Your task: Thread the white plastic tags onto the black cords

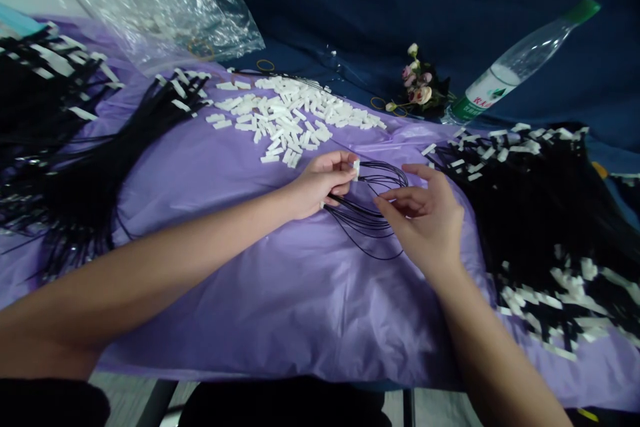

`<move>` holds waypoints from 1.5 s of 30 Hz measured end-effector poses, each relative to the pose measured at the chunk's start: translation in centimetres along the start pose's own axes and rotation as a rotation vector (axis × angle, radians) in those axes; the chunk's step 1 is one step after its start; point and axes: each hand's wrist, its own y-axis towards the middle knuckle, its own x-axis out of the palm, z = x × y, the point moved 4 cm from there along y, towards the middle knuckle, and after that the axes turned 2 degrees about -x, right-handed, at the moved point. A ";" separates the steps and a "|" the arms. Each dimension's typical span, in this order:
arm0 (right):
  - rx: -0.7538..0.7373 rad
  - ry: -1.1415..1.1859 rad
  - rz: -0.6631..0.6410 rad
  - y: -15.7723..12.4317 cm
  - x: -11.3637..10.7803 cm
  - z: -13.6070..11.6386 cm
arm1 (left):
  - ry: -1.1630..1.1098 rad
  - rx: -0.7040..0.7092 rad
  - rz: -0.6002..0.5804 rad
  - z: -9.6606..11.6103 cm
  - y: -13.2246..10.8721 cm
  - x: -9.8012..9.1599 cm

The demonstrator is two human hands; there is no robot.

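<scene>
My left hand (325, 185) pinches a small white connector (356, 170) at the end of a looped bundle of thin black wires (367, 217). Another white end piece shows at the lower edge of that hand. My right hand (425, 217) is at the bundle's right side, fingers apart and curved around the loop, its thumb near the wires; no firm grip shows. Beyond my hands, a pile of small white connectors (290, 117) lies on the purple sheet (240, 267).
Black wires with white ends lie in heaps at the left (95, 173) and right (540, 207). A clear plastic bag (165, 7) is at the back left. A tilted bottle (500, 80) and artificial flowers (420, 87) stand at the back right.
</scene>
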 end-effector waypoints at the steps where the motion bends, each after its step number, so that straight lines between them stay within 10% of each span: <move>1: -0.018 -0.053 0.004 0.0 0.1 0.0 | 0.007 0.004 -0.003 0.0 0.0 0.0; 45: -0.414 -0.403 0.020 0.5 2.0 -0.5 | 0.107 0.026 -0.030 -0.5 -0.1 -0.2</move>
